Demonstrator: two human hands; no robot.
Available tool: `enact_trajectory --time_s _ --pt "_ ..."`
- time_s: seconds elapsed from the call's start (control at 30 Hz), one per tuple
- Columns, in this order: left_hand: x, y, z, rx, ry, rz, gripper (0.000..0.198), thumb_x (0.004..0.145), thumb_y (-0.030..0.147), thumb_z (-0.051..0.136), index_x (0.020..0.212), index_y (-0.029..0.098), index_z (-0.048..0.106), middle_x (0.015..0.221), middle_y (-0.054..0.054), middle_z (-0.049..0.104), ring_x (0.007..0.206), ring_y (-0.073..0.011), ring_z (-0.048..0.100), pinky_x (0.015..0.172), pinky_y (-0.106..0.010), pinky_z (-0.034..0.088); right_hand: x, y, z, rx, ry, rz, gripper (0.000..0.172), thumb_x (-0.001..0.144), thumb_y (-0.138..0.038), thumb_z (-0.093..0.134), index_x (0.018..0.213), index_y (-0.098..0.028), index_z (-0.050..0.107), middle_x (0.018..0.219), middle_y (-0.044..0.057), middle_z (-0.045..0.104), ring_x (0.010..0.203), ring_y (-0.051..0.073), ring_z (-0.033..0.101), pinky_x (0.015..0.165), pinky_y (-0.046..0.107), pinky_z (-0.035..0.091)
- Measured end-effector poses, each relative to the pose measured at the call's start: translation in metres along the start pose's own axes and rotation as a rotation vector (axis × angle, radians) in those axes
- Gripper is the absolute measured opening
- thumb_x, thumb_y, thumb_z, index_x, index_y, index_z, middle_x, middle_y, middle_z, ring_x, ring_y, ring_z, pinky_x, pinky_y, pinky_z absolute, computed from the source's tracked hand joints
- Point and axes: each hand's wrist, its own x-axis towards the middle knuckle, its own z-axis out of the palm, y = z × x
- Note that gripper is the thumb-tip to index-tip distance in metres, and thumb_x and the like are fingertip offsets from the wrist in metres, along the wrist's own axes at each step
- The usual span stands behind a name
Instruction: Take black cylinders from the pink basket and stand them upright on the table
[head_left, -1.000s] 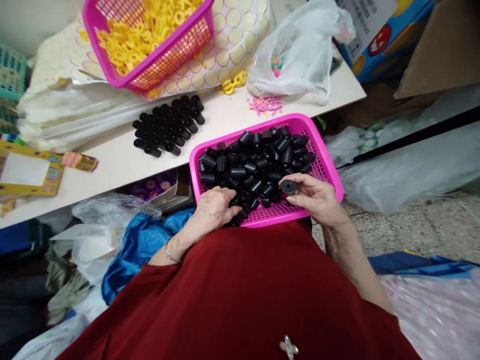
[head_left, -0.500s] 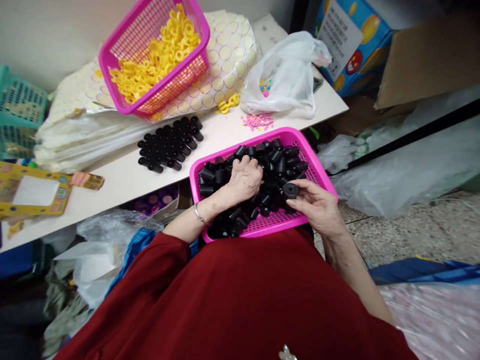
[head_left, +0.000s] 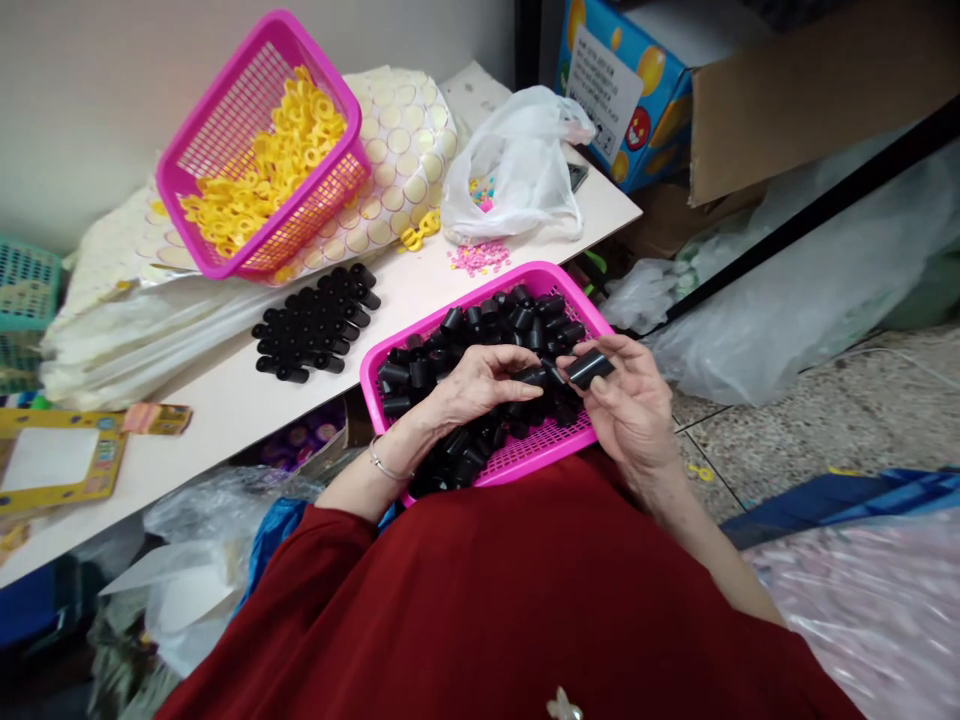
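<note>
A pink basket (head_left: 517, 467) of black cylindrical pieces rests at my lap against the table edge. Over it, my left hand (head_left: 491, 383) pinches a small black piece (head_left: 531, 378) between thumb and fingers. My right hand (head_left: 628, 395) is closed on a black cylinder (head_left: 589, 369), lying sideways in its fingertips. The two hands are close together, a small gap between the held pieces. On the white table to the left, several black cylinders (head_left: 315, 325) stand grouped in rows.
Another pink basket (head_left: 352, 165) with yellow plastic parts sits on patterned sheets. Near a white plastic bag (head_left: 517, 165) lie small pink beads (head_left: 480, 257) and yellow pieces (head_left: 420, 232). A blue carton (head_left: 630, 90) stands at the back right, a teal basket (head_left: 28, 290) far left.
My left hand has come up from among the pieces with a black piece in its fingers. My right hand has turned its cylinder sideways. The view has shifted to the right.
</note>
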Motion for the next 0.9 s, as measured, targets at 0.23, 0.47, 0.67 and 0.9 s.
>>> enact_trajectory --time_s 0.23,0.47,0.67,0.9 --pt "-0.001 -0.002 0.012 -0.056 -0.027 -0.006 0.045 0.059 0.041 0.092 0.091 0.012 0.077 0.085 -0.003 0.072 0.077 -0.0140 0.062 0.076 -0.029 0.052 0.000 0.005 0.007 -0.033 -0.010 0.002 0.039 0.086 -0.051 0.070 0.116 -0.034 0.054 0.122 0.005 0.068 0.115 0.025 0.071 0.107 0.051 0.055" --pt "0.000 -0.002 0.007 0.143 0.015 0.082 0.034 0.063 0.032 0.089 0.092 0.016 0.081 0.079 -0.001 0.070 0.075 -0.0136 0.060 0.075 -0.028 0.049 -0.001 0.005 0.009 0.025 0.019 0.017 0.041 0.081 -0.046 0.077 0.112 -0.033 0.054 0.116 0.003 0.068 0.110 0.024 0.072 0.110 0.051 0.053" --pt "0.000 -0.009 0.010 -0.073 0.027 -0.002 0.044 0.053 0.039 0.095 0.083 0.012 0.076 0.074 0.000 0.068 0.068 -0.0112 0.059 0.068 -0.028 0.051 -0.002 0.006 0.010 -0.052 0.022 -0.048 0.038 0.084 -0.045 0.074 0.114 -0.033 0.054 0.116 0.004 0.068 0.111 0.024 0.072 0.107 0.051 0.055" --pt "-0.001 -0.002 0.014 -0.184 0.123 -0.031 0.051 0.047 0.039 0.097 0.080 0.011 0.069 0.072 0.001 0.066 0.065 -0.0090 0.060 0.064 -0.025 0.050 0.000 0.011 0.017 0.091 0.056 -0.101 0.037 0.075 -0.028 0.085 0.105 -0.030 0.063 0.103 -0.002 0.072 0.099 0.017 0.074 0.097 0.038 0.060"
